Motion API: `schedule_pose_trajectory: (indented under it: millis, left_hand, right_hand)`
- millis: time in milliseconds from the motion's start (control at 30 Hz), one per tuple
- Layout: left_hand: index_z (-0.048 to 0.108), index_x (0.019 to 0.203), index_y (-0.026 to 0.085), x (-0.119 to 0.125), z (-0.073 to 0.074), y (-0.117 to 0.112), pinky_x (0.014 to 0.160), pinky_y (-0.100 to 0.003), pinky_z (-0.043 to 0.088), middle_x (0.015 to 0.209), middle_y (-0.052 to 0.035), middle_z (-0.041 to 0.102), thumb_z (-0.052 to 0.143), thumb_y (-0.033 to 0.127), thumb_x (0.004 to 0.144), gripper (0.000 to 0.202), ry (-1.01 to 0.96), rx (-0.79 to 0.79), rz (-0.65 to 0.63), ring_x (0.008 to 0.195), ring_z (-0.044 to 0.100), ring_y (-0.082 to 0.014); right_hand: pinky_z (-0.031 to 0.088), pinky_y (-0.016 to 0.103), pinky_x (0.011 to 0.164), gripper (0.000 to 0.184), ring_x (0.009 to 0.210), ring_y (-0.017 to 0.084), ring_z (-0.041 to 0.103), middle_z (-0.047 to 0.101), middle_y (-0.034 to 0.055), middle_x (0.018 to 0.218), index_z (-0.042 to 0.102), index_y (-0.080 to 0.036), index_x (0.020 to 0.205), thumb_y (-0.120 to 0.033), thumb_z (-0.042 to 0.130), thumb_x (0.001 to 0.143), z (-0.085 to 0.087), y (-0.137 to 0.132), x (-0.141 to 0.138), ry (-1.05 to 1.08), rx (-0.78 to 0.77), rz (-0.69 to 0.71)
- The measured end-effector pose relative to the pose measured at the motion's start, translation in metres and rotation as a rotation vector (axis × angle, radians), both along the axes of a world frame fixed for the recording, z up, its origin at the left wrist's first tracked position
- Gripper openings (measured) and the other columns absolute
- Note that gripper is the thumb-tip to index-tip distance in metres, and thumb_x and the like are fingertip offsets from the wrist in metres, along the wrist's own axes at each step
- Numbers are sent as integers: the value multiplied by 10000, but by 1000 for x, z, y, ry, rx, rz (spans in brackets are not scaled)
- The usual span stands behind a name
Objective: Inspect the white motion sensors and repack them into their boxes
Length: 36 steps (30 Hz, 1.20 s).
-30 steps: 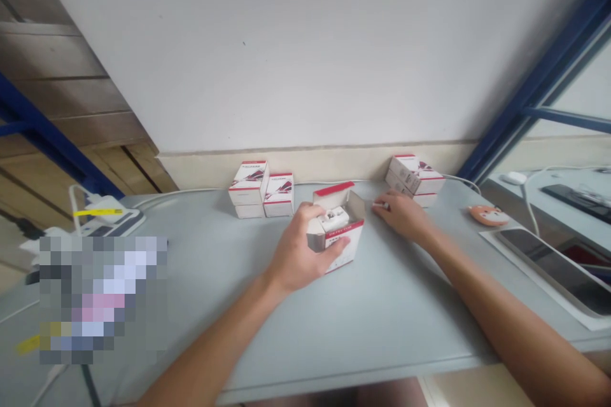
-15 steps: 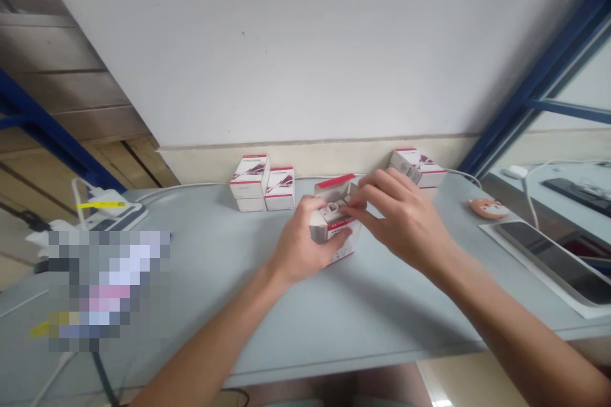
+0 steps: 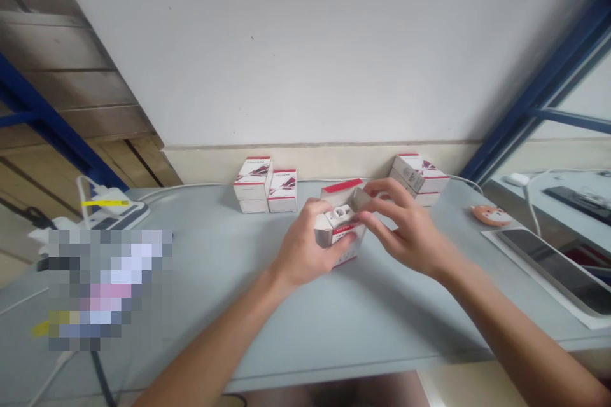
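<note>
Packing/warehouse workstn: plain grey worktable [image 3: 344,331], blue steel rack frame [image 3: 539,92], stacks of small white-and-red cardboard boxes [image 3: 265,183] by bare white wall [image 3: 310,44].

A small white-and-red carton [image 3: 340,229] stands upright on the table, lid flaps open.

Bright, soft, even light fills the scene, with no glare. Faint, blurry shadows lie on the table [image 3: 334,324] just below the grip. The box [image 3: 340,235] in the left hand [image 3: 305,251] looks slightly soft and its print is unreadable. Far from the grip, straight lines bend and lean towards the edges. A pixelated patch [image 3: 107,289] sits left of the grip. The top right corner darkens.
</note>
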<state>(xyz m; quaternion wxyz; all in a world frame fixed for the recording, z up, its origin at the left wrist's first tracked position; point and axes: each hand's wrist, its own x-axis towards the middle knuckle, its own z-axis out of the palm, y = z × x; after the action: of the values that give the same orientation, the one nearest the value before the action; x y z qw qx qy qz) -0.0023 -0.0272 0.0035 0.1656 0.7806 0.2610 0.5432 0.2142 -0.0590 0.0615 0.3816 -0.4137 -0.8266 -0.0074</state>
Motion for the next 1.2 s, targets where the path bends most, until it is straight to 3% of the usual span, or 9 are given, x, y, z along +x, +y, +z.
schedule_pose_trajectory:
  millis: [133,333,433,533,700,833,933,1067,1200]
  left_hand:
    - [286,1392,294,4,-6,2,959,-403,578,1312,-102,569,782,243,898,702,-138,69,-1,1137,686,-223]
    - [394,1401,276,-1,-1,0,1011,-436,568,1280,-100,590,757,209,898,624,-30,48,-8,1187,643,-249]
    - [413,1542,303,-7,12,-3,1130,-504,519,1445,-126,581,714,186,914,705,130,8,-32,1365,546,-303]
    - [436,1584,335,-11,21,-6,1178,-480,507,1493,-104,557,657,190,963,674,246,-73,-56,1396,540,-284]
    - [544,1446,270,-10,9,-4,1068,-425,593,1440,-140,483,665,222,977,486,226,97,4,1354,575,-286]
    - [423,1460,279,-2,-9,5,983,-429,638,1406,-141,448,754,192,919,639,61,279,68,1373,518,-287]
    - [297,1488,355,2,-14,10,867,-401,672,1438,-130,389,805,164,869,824,-132,301,112,1429,439,-298]
    - [426,1457,317,-3,-10,11,959,-450,647,1389,-131,477,725,174,948,607,74,252,68,1364,530,-287]
    - [468,1454,298,-11,-11,13,960,-428,647,1436,-140,436,669,141,988,531,81,234,-16,1292,603,-252]
  right_hand:
    - [602,418,917,265,1107,244,669,630,106,1252,554,-274,1301,-332,620,1052,-14,7,-3,317,-73,60]
    - [481,477,1121,103,1335,293,593,598,116,1446,645,-243,1011,-337,624,1048,-14,16,-6,280,-118,119]
    - [524,435,1010,212,1149,269,675,711,92,1234,629,-233,903,-368,598,1063,-8,23,-6,350,-191,205]
    - [535,368,844,204,889,212,665,697,36,935,573,-244,914,-386,630,1049,-11,29,-11,494,-202,228]
    - [557,375,871,175,954,213,701,723,19,980,491,-280,1063,-327,658,1042,-23,25,-20,743,-245,248]
    - [562,385,906,102,1016,218,702,729,50,1076,652,-269,1143,-242,635,1046,-23,20,-15,558,-169,239]
    - [562,396,919,109,1052,226,696,734,60,1098,695,-259,1098,-191,664,1019,-21,19,-10,480,-123,254]
    - [576,409,925,120,1072,224,690,688,85,1186,675,-239,1066,-142,657,998,-21,19,-7,386,-79,289]
    - [607,408,868,232,1068,232,682,641,129,1278,645,-227,1180,-120,667,975,-26,20,-8,276,3,329]
